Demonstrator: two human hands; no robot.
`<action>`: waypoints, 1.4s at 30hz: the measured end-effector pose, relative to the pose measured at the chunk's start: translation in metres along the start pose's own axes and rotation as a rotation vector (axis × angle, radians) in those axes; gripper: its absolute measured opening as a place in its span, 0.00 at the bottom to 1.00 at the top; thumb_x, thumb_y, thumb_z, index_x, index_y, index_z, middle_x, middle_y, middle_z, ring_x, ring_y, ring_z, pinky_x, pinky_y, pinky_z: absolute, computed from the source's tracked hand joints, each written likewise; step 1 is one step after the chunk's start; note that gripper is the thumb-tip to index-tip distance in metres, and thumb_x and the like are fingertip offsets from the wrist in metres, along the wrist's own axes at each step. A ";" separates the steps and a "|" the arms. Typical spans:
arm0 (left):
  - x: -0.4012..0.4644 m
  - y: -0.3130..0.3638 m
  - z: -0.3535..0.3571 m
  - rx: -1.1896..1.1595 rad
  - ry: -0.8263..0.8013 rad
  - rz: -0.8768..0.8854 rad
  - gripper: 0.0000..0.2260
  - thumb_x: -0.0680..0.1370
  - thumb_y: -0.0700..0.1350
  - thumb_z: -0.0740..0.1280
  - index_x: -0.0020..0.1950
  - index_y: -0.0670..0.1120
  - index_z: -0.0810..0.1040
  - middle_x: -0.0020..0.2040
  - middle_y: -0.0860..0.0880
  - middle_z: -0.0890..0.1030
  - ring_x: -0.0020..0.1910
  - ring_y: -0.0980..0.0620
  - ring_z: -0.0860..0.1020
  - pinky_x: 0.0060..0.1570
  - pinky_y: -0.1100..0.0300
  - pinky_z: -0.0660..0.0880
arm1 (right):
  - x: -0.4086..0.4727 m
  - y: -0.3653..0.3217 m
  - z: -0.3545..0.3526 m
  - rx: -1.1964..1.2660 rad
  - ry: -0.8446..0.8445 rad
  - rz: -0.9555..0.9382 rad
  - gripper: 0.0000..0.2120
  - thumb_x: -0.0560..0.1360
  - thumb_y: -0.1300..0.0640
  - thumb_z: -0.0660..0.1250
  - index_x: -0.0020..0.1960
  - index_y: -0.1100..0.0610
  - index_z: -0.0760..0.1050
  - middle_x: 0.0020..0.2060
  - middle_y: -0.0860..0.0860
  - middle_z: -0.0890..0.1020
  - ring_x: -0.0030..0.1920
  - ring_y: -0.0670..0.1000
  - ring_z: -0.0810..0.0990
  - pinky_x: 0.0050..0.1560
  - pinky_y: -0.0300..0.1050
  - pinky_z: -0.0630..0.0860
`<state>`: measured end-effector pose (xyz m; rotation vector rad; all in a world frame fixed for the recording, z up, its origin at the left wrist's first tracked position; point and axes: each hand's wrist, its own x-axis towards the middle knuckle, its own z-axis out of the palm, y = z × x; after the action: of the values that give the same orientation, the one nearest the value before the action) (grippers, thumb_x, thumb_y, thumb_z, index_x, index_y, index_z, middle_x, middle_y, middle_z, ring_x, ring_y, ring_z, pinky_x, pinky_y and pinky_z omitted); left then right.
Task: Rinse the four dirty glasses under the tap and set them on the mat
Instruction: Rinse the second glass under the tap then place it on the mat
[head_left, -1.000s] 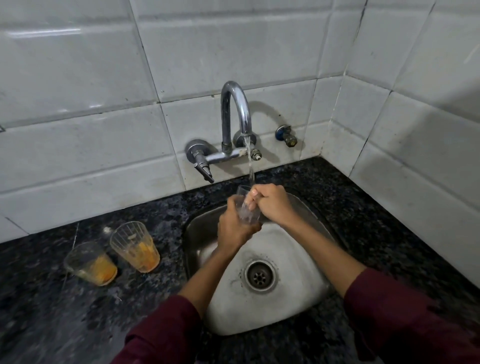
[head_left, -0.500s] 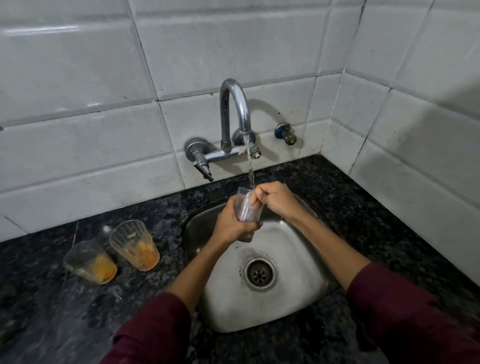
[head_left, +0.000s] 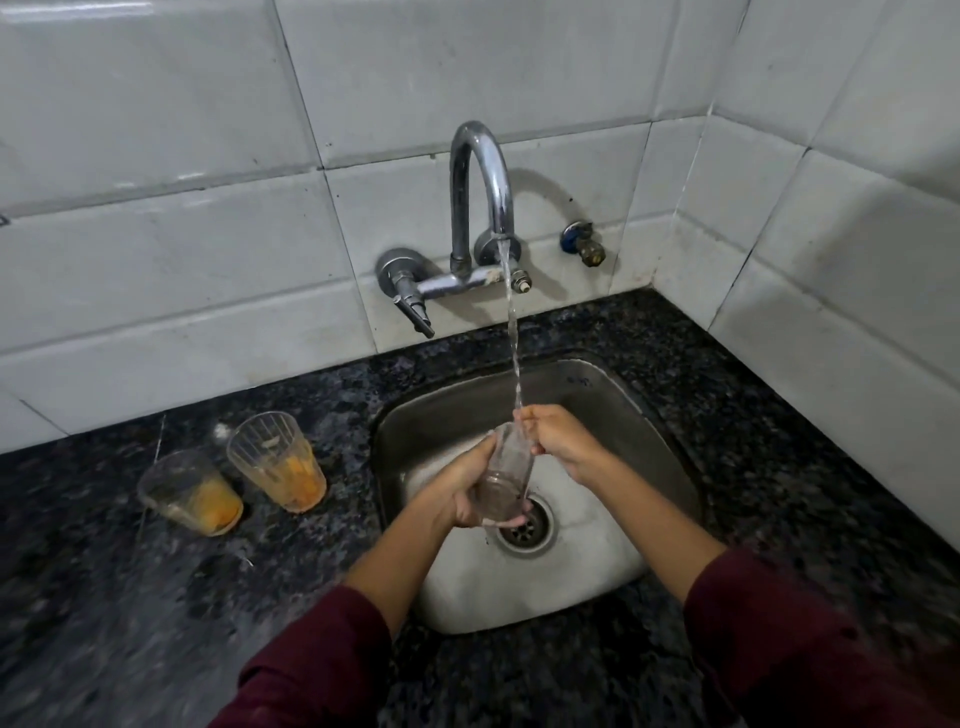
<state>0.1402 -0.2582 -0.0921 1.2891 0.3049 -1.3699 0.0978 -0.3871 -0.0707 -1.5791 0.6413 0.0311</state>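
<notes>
A clear glass (head_left: 506, 475) is held over the steel sink (head_left: 613, 395), under the stream from the chrome tap (head_left: 480, 176). My left hand (head_left: 465, 488) grips its lower body from the left. My right hand (head_left: 558, 439) pinches its rim, where the water lands. Two dirty glasses with orange residue stand on the dark counter left of the sink: one (head_left: 278, 460) nearer the sink, the other (head_left: 189, 491) further left. No mat and no fourth glass are in view.
The drain (head_left: 524, 525) lies just below the held glass. A tap lever (head_left: 413, 306) and a small blue valve (head_left: 584, 241) stick out of the white tiled wall. Black granite counter (head_left: 779, 415) surrounds the sink, with a tiled corner at right.
Both hands have lowered the glass deeper into the sink, closer to the drain. The water keeps running onto the rim. The two dirty glasses have not moved.
</notes>
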 end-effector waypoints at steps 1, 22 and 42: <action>0.002 -0.001 0.001 -0.039 0.001 0.012 0.28 0.76 0.66 0.57 0.53 0.42 0.78 0.39 0.42 0.81 0.33 0.44 0.81 0.36 0.51 0.80 | -0.001 0.004 0.001 0.022 0.030 -0.006 0.11 0.75 0.67 0.58 0.42 0.56 0.76 0.34 0.49 0.75 0.35 0.47 0.72 0.32 0.35 0.67; -0.027 0.048 -0.001 0.228 0.088 0.868 0.07 0.78 0.35 0.63 0.41 0.42 0.74 0.40 0.44 0.80 0.40 0.47 0.80 0.42 0.53 0.81 | -0.037 -0.027 -0.010 -1.010 0.035 -0.481 0.54 0.63 0.54 0.71 0.69 0.29 0.34 0.67 0.54 0.65 0.56 0.64 0.76 0.49 0.53 0.75; -0.052 0.057 -0.015 0.423 0.109 1.036 0.39 0.63 0.29 0.76 0.68 0.49 0.64 0.66 0.46 0.68 0.60 0.48 0.76 0.56 0.54 0.78 | 0.003 -0.003 0.019 0.140 -0.114 -0.322 0.31 0.63 0.74 0.72 0.58 0.49 0.70 0.58 0.53 0.78 0.53 0.52 0.79 0.43 0.45 0.80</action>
<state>0.1802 -0.2350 -0.0283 1.5312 -0.5610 -0.4725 0.1082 -0.3704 -0.0721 -1.5159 0.2891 -0.1593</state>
